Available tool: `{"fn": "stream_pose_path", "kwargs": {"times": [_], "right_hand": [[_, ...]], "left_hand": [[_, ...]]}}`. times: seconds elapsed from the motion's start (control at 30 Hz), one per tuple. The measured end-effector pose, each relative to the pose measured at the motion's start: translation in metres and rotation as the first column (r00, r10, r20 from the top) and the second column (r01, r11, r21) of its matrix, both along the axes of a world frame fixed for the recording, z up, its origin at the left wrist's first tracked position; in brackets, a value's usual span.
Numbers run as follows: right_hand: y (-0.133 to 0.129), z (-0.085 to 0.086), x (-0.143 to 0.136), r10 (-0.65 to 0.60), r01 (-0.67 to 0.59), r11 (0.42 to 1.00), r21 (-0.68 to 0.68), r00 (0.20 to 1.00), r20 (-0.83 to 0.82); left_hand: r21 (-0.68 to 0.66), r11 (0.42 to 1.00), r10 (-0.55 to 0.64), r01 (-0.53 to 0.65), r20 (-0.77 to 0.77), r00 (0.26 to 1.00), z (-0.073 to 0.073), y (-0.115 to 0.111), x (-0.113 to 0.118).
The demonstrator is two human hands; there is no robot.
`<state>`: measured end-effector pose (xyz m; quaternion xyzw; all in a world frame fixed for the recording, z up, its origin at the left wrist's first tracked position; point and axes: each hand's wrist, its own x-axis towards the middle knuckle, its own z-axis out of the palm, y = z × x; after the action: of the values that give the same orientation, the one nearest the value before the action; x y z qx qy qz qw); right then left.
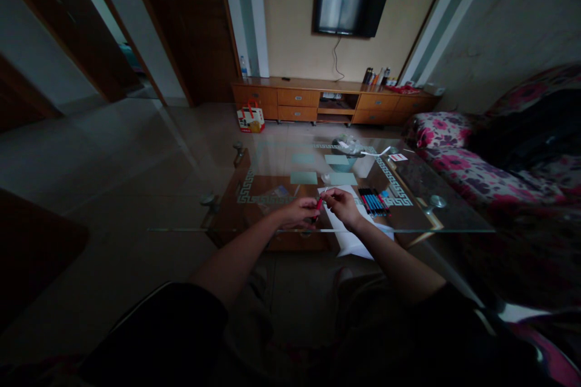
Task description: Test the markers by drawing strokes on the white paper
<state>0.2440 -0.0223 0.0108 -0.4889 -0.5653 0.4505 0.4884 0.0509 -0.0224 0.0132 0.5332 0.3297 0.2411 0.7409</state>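
Note:
Above the near edge of the glass table, my left hand (299, 213) is closed around a slim red pen (318, 203) held roughly upright. Fingers of my right hand (344, 205) pinch at the pen's upper end, where a thin pale tip shows. Whether that tip is a separate piece, I cannot tell. White paper sheets (351, 242) lie under and beside my right hand, partly over the table's edge. To the right sits a row of several pens (374, 202), blue, black and red.
The glass table (272, 160) carries pale green cards (304, 178), a small white round object (325, 178), a crumpled clear plastic bag (349, 144) and a white-and-red card (398, 157). A flowered sofa (442, 160) stands right; a low wooden cabinet (297, 98) and a paper bag (250, 120) are beyond.

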Motion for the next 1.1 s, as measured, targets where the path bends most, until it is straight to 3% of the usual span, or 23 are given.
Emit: {"fn": "stream_pose_path", "kwargs": {"times": [0.37, 0.73, 0.93, 1.1], "right_hand": [[0.0, 0.0, 0.002, 0.007, -0.007, 1.0, -0.001, 1.0, 0.019], [-0.001, 0.001, -0.001, 0.018, -0.017, 0.999, -0.036, 0.999, 0.031], [-0.003, 0.004, -0.003, 0.027, -0.026, 0.998, -0.062, 0.999, 0.021], [-0.003, 0.003, -0.003, 0.013, -0.011, 0.995, -0.103, 1.0, 0.016]], "left_hand": [[0.032, 0.999, -0.014, 0.013, 0.018, 1.0, -0.01, 0.004, 0.0], [0.011, 1.0, 0.002, -0.002, -0.008, 1.0, -0.008, 0.002, 0.001], [0.184, 0.983, -0.003, 0.006, -0.018, 1.0, -0.018, 0.01, 0.006], [0.201, 0.976, 0.08, -0.087, 0.042, 0.996, -0.029, 0.017, 0.007]]}}
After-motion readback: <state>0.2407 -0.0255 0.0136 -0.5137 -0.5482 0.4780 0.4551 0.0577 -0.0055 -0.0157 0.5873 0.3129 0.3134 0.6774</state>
